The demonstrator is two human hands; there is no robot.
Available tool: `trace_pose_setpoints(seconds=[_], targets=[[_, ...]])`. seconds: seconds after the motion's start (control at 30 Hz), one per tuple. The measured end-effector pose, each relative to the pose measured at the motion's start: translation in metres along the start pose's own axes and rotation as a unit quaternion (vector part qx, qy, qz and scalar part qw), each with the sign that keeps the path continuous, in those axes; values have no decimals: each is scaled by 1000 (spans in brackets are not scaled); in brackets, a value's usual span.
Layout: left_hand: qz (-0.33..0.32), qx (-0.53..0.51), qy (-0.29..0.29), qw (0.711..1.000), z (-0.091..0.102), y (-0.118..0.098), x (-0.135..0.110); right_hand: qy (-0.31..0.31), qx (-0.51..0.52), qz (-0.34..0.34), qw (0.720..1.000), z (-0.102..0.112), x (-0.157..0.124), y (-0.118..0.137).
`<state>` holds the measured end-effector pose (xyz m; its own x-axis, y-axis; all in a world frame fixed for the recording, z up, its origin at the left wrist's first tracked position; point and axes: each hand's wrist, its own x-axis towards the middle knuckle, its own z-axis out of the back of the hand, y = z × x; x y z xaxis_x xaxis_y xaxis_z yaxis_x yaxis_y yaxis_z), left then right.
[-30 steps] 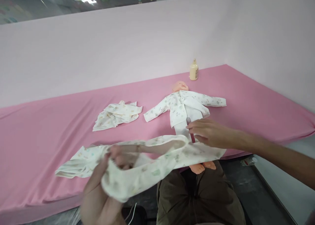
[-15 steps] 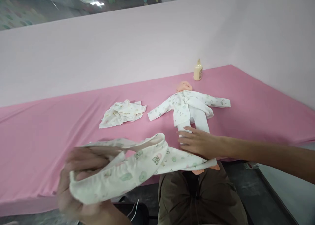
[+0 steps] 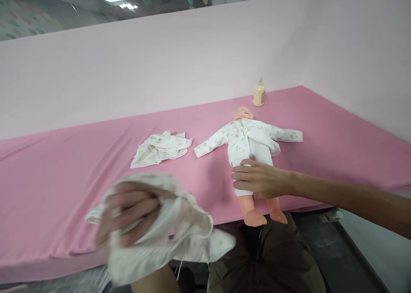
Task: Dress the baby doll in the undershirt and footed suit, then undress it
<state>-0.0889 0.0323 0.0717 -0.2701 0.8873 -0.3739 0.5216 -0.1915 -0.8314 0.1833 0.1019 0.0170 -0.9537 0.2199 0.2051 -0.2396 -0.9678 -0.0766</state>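
My left hand [image 3: 131,216] is closed round baby trousers [image 3: 189,229], white cotton with a small print, held bunched and blurred over the front edge of the pink bed. A baby doll [image 3: 255,216] lies on its back to the right, its lower legs and feet bare. It wears a printed wrap jacket [image 3: 237,141] with the sleeves spread wide and white leggings down to about the knees. My right hand [image 3: 257,177] lies across the doll's legs, fingers wrapped over one of them; its thumb is hidden.
Another crumpled printed baby garment [image 3: 160,148] lies on the pink sheet [image 3: 64,164] left of the doll. A cream pump bottle [image 3: 259,94] stands by the back wall. My knees [image 3: 266,263] are under the front edge.
My left hand has drawn the trousers left and down, away from the doll's feet, and they are now bunched. The doll's lower legs have come into view. My right hand stays on the legs.
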Motion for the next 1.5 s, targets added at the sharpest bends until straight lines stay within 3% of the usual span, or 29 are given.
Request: trace_pose_setpoints(seconds=[0.17, 0.3, 0.57, 0.7, 0.9, 1.23, 1.5], targets=[[117, -99, 134, 979, -29, 41, -35, -141, 70, -97, 983, 17, 2, -7], [155, -101, 131, 974, -43, 61, -53, -211, 53, -143, 966, 17, 3, -7], [165, -155, 162, 960, -47, 73, -62, -252, -7, -141, 957, 5, 4, 7], [157, -168, 138, 963, -47, 81, -65, -206, -69, -131, 967, 11, 6, 14], [191, -164, 129, 959, -43, 91, -71, -78, -179, -119, 974, 22, 15, 23], [131, -102, 147, 975, -39, 93, -68, -57, -261, -78, 960, 8, 26, 36], [63, -101, 53, 991, -42, 103, -94, -37, -250, -86, 964, -1, 27, 39]])
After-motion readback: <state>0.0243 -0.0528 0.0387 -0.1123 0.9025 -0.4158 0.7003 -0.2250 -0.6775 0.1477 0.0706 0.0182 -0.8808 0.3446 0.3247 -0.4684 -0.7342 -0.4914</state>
